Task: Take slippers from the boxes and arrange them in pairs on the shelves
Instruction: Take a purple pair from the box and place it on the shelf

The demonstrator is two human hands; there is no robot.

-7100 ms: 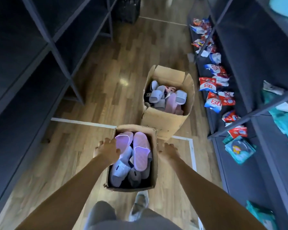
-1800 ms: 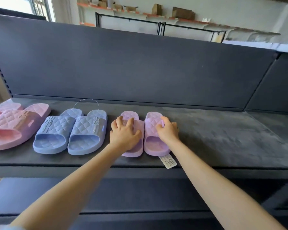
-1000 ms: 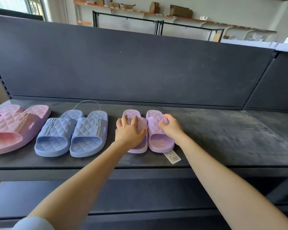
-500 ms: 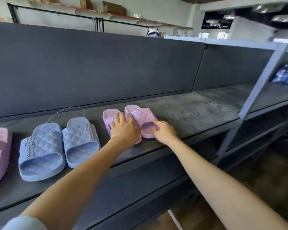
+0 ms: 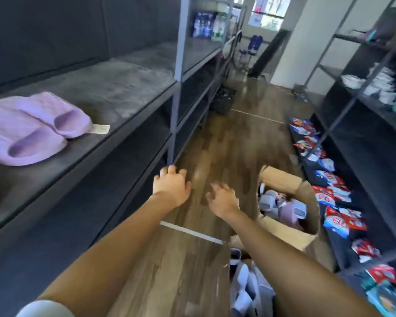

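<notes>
A pair of lilac slippers (image 5: 34, 129) lies side by side on the dark shelf (image 5: 124, 88) at the left, a white price tag beside it. My left hand (image 5: 171, 186) and my right hand (image 5: 222, 199) hang over the wooden floor, both holding nothing, fingers loosely curled. A cardboard box (image 5: 290, 234) with grey, pink and lilac slippers stands on the floor to the right of my right hand. A second box (image 5: 249, 287) with pale slippers shows at the bottom, partly hidden by my right arm.
Dark metal shelving (image 5: 177, 92) lines the aisle on the left. On the right, low shelves (image 5: 375, 170) carry several red, white and blue packets (image 5: 334, 202). A white tape line (image 5: 192, 232) crosses the wooden floor. A black crate (image 5: 223, 100) sits further down the aisle.
Both hands have let go of the lilac slippers and dropped away from the shelf. My view has swung right and down to the aisle and the boxes.
</notes>
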